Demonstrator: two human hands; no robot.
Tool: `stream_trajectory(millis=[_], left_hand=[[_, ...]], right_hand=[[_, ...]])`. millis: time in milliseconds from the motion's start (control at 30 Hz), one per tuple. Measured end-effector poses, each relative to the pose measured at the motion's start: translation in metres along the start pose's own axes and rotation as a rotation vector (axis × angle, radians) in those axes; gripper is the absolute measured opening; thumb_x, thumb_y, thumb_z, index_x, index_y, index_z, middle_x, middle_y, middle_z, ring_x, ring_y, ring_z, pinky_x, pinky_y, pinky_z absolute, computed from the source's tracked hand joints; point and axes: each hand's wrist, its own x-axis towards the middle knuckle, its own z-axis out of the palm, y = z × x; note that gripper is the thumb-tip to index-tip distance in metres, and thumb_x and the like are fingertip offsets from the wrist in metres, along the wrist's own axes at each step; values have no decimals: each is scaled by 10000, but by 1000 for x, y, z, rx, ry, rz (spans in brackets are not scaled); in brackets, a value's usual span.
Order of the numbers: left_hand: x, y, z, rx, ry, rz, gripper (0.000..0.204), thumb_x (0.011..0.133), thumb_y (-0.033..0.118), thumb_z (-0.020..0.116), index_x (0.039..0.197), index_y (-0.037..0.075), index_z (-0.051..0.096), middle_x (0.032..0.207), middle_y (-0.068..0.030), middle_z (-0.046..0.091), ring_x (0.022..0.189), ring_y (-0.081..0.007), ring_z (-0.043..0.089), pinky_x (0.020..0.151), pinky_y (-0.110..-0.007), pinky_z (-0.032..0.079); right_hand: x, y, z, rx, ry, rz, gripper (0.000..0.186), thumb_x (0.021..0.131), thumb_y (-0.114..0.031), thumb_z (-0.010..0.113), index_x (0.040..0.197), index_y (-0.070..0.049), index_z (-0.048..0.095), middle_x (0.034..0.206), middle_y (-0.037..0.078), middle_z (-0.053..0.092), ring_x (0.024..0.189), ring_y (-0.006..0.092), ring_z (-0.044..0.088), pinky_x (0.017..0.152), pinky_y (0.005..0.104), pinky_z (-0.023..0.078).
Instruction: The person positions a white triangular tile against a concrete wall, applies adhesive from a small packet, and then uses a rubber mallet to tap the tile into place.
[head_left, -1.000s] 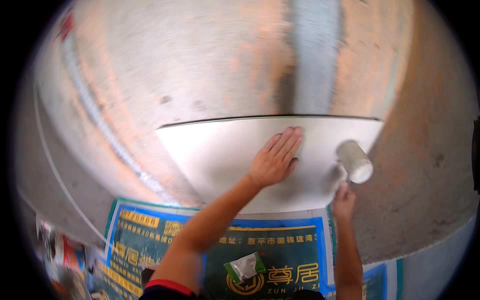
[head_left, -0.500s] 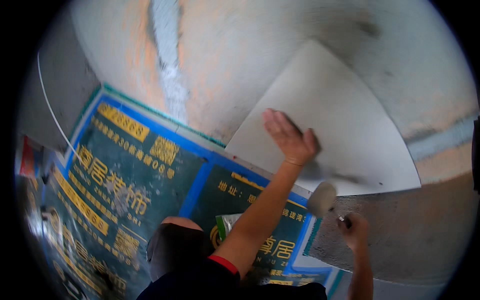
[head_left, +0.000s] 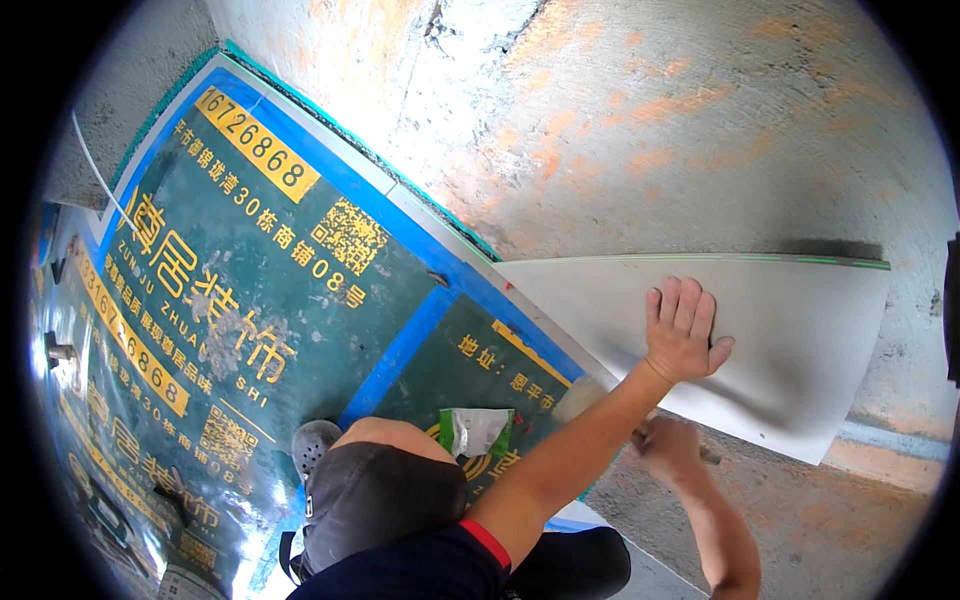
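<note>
A large white tile point(head_left: 790, 340) stands against the rough wall, its lower edge by the corner with the floor. My left hand point(head_left: 690, 335) lies flat on its face with the fingers extended. My right hand point(head_left: 672, 452) is wrapped around the handle of a mallet point(head_left: 575, 402), below and right of my left forearm. The mallet's pale, rounded head is blurred and partly hidden behind that forearm, close to the tile's lower left edge. Whether the head touches the tile, I cannot tell.
Green protective sheeting point(head_left: 390, 330) with blue tape covers the floor at left. A small green and white packet point(head_left: 478, 432) lies on it by my bent leg point(head_left: 385, 475). The bare wall point(head_left: 640, 130) rises behind the tile; a white cable point(head_left: 95, 165) hangs at far left.
My view has shifted, so the tile's top edge now appears lower. The mallet has swung left, passing partly behind my left forearm. My left hand remains flat on the tile.
</note>
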Motion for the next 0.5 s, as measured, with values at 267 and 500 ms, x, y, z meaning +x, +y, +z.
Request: stream_trajectory(millis=[267,500], left_hand=[[-3,2,-1,-21,-44,-21,863,914,506,507,1539,-40,269,1600,-304,241,1480,-531,191,1199,-623,43],[-3,-2,-2,-5,-37,-29,964,864,510,570,1580,-19,202,1636,-288,161,1514,-490,131,1196,-636,57]], right_hand=[[9,9,-22,175,68,37,314,811,-497,720,873,-199,797,830,85,738,786,295,703,729,395,549],[-29,32,-22,-1,190,-13,318,849,-447,709,867,-135,766,795,120,721,770,337,701,704,457,551]])
